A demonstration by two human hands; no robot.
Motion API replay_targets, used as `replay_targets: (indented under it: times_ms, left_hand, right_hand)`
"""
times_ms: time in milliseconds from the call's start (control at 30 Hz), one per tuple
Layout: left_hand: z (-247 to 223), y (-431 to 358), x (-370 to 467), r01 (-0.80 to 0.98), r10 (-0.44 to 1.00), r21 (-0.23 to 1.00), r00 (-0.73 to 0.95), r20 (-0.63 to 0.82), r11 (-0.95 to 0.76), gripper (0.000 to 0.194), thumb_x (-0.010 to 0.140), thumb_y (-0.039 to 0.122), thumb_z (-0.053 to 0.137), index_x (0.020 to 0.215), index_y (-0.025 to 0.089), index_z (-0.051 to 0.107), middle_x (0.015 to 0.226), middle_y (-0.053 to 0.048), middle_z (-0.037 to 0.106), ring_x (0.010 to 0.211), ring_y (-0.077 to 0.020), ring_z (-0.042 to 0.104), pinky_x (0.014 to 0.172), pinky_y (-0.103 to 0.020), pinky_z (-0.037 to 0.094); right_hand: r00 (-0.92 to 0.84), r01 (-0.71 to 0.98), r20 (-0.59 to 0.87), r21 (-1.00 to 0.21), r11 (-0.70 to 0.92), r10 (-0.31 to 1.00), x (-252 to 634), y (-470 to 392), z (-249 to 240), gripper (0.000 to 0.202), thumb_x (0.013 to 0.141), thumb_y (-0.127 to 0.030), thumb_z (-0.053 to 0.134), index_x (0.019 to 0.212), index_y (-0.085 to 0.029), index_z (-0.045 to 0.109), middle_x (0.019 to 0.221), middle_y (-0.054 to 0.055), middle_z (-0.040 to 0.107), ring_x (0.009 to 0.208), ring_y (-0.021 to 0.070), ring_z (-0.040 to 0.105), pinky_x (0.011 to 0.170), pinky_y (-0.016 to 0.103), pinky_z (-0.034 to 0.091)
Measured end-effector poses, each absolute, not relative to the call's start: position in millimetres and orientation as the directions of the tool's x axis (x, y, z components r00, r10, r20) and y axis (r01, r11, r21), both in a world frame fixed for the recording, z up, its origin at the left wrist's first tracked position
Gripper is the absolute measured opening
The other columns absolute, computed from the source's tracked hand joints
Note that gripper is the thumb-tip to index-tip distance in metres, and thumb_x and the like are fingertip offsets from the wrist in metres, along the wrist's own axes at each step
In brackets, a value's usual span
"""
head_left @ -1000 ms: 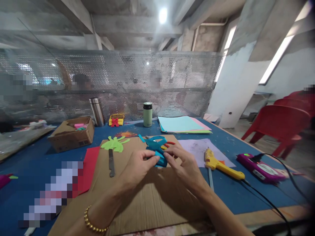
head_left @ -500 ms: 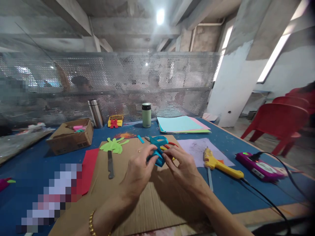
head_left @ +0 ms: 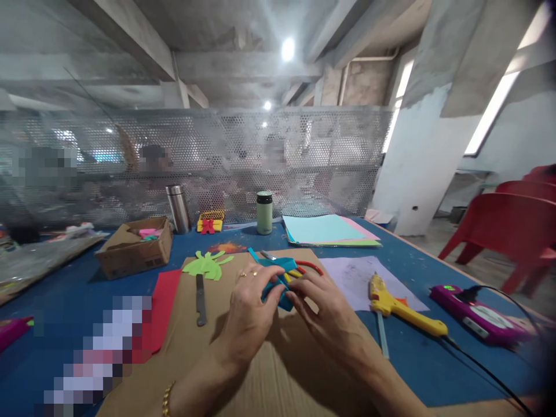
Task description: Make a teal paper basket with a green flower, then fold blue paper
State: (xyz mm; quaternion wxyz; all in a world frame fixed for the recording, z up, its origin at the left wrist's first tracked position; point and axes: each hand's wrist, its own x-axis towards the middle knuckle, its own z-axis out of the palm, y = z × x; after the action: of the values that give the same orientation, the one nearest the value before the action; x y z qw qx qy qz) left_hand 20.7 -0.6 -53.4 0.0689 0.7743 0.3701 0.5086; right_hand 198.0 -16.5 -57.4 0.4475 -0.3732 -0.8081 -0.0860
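A folded blue paper piece [head_left: 285, 266], made of strips and loops, is held above the cardboard sheet [head_left: 185, 359]. My left hand [head_left: 254, 298] pinches its left side between thumb and fingers. On the right side, the fingertips of my right hand [head_left: 325, 304] are closed on its lower part. Both hands cover much of the paper. Just behind it lies a pair of scissors [head_left: 310, 266] with red and yellow handles, partly hidden. Left of my hands are a light green paper cut-out [head_left: 207, 267] and a dark flat blade [head_left: 200, 301].
A yellow glue gun [head_left: 403, 311] rests at right, its cord near a purple power strip [head_left: 475, 315]. Behind are a carton [head_left: 134, 258], steel flask [head_left: 178, 211], green tumbler [head_left: 264, 215] and paper stack [head_left: 328, 230]. Red paper [head_left: 167, 304] lies left.
The view has tipped slightly, so the table things sit lower and further right in the picture. Both hands still grip the blue paper, whose loops have turned a little.
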Motion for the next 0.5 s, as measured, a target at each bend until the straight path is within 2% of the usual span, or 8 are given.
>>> replay_targets:
  times_ms: [100,267,367,433,500]
  left_hand:
    - [-54.1,-1.0,22.1,0.484,0.659,0.506,0.222,0.718,-0.714,0.021,0.094,0.015,0.061,0.113,0.022,0.068,0.094,-0.005,0.071,0.089,-0.0216,0.064,0.081,-0.035,0.049]
    - [-46.2,2.0,14.5,0.451,0.591,0.461,0.203,0.781,-0.764,0.019,0.098,0.021,0.055,0.112,0.021,0.068,0.107,-0.009,0.070,0.100,-0.0223,0.064,0.089,-0.037,0.050]
    - [-35.0,12.7,0.3,0.462,0.578,0.451,0.176,0.797,-0.763,0.022,0.093,0.017,0.055,0.111,0.020,0.068,0.114,-0.011,0.067,0.110,-0.0250,0.062,0.098,-0.043,0.048]
    - [-28.6,21.0,-10.2,0.449,0.654,0.517,0.234,0.719,-0.729,0.026,0.086,0.015,0.061,0.110,0.021,0.069,0.115,-0.010,0.069,0.112,-0.0265,0.062,0.102,-0.048,0.046]
    - [-24.6,26.7,-18.5,0.395,0.736,0.622,0.329,0.591,-0.676,0.027,0.080,0.014,0.064,0.106,0.021,0.070,0.111,-0.007,0.072,0.110,-0.0256,0.063,0.102,-0.047,0.047]
  right_hand:
    - [-0.316,0.655,0.790,-0.219,0.723,0.525,198.6,-15.5,-58.4,0.014,0.099,-0.016,0.055,0.097,-0.024,0.067,0.094,0.007,0.072,0.099,0.0233,0.067,0.091,0.042,0.053]
    - [-0.242,0.604,0.682,-0.450,0.658,0.690,208.5,-13.1,-63.1,0.017,0.101,-0.029,0.057,0.091,-0.023,0.069,0.080,0.001,0.070,0.074,0.0164,0.064,0.074,0.031,0.053]
    - [-0.241,0.587,0.627,-0.513,0.626,0.741,212.3,-14.1,-62.4,0.020,0.100,-0.032,0.058,0.087,-0.023,0.070,0.074,-0.001,0.067,0.065,0.0138,0.058,0.067,0.028,0.050]
    - [-0.270,0.575,0.610,-0.518,0.633,0.745,212.0,-15.7,-60.7,0.020,0.100,-0.032,0.057,0.089,-0.023,0.071,0.074,-0.001,0.066,0.066,0.0133,0.057,0.065,0.027,0.048]
    - [-0.297,0.568,0.598,-0.515,0.642,0.744,210.8,-17.2,-59.2,0.022,0.101,-0.032,0.056,0.088,-0.023,0.071,0.073,-0.001,0.065,0.067,0.0136,0.057,0.066,0.027,0.047]
